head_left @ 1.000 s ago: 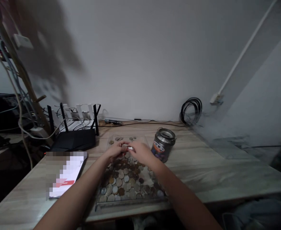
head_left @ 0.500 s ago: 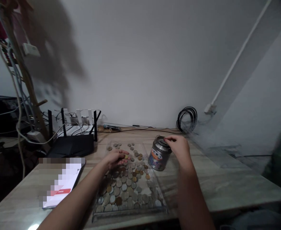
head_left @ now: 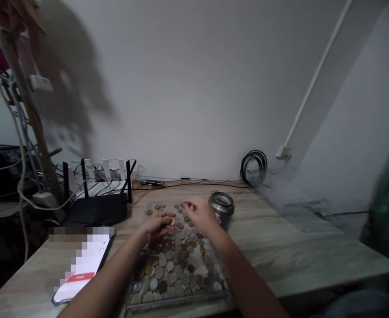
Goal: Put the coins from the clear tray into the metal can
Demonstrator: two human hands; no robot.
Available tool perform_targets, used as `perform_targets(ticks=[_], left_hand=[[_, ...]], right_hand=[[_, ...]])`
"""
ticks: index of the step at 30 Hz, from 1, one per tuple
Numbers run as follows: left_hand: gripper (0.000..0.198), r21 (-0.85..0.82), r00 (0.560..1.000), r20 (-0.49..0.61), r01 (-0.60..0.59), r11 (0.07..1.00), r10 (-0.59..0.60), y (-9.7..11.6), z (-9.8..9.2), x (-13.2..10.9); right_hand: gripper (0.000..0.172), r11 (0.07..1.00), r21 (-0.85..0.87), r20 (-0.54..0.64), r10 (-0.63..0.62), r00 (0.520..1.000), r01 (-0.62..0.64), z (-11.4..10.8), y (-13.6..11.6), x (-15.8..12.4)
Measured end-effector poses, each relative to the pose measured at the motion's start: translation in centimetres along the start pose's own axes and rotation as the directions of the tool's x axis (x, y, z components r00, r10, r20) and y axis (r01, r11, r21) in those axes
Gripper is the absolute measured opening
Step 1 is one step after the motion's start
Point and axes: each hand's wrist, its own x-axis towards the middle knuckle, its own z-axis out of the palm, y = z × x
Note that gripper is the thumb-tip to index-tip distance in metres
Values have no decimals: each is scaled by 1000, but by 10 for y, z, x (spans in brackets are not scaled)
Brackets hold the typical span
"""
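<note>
The left hand (head_left: 155, 224) reaches over the coins (head_left: 170, 266) with the palm partly turned up. At its thumb tip sits a yellow coin (head_left: 172, 221), held between the thumb and the fingers beneath; the other fingers are loosely curled, reaching past the thumb.

The right hand (head_left: 201, 213) is just beside it, above the far right part of the clear tray (head_left: 177, 302). Its thumb and forefinger point toward the left hand, with tips close together; whether they pinch anything is too small to tell. The yellow coin lies below and to the left of these fingertips, near but apart from them.

Silver, brown and yellowish coins spread over the tray, thickest toward its near edge, below both hands. A few lie near the far edge, beyond the left fingers.

The metal tin (head_left: 222, 204) stands upright on the table (head_left: 280, 247), just to the right of the tray. The slot in its lid faces up, and the right hand and wrist hide part of its front.

Left of the left forearm lies a phone (head_left: 90, 260), its screen lit, with a black router (head_left: 96, 208) behind it.
</note>
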Motion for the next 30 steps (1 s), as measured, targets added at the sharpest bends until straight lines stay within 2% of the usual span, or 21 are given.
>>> perform_targets(ticks=[2,4,5,7,10,13,14,16,18,19,22,26,28,30], left_hand=[[23,25,1000,1,-18,1000,18,-1,-1,1],[19,63,999,33,-17,998,15,-2,-1,2],[17,82,998,58,-9,997,4,-3,-1,2],[17,98,995,97,-9,995,0,-4,-1,2],[21,90,997,80,-29,995,21,-3,0,1],[23,80,1000,12,15,997,-16,-2,0,1],[23,76,999,-5,32,997,-32,-2,0,1],[23,67,999,-21,46,997,-45,-1,0,2],[21,55,998,-37,50,997,-48,-1,1,3],[20,49,998,-44,54,997,-52,-1,1,3],[19,30,997,-54,63,998,-62,-1,1,3],[18,-7,998,-30,47,999,-48,0,2,0],[17,-30,998,-35,47,998,-48,1,4,-2],[16,-59,997,-63,49,997,-52,2,4,-2]], right_hand=[[23,999,-36,226,5,974,3,25,-7,-5],[21,999,-52,375,11,927,9,42,-8,-8],[20,999,-49,414,6,910,15,47,-7,-10],[19,998,-47,422,-8,907,30,49,-6,-10],[17,995,-77,318,-33,948,60,36,-4,-6],[19,994,-103,60,-28,998,34,6,4,3],[20,994,-112,-52,1,999,-7,-7,10,6],[21,978,-138,-255,119,959,-159,-33,26,9],[18,922,-199,-307,265,914,-334,-53,45,10],[17,893,-211,-287,332,899,-397,-60,54,9],[14,863,-227,-189,415,890,-451,-66,73,7],[16,910,-214,-157,328,932,-356,-62,79,7],[19,940,-198,-285,217,934,-279,-61,71,7],[23,967,-172,-484,85,871,-190,-59,57,6]])
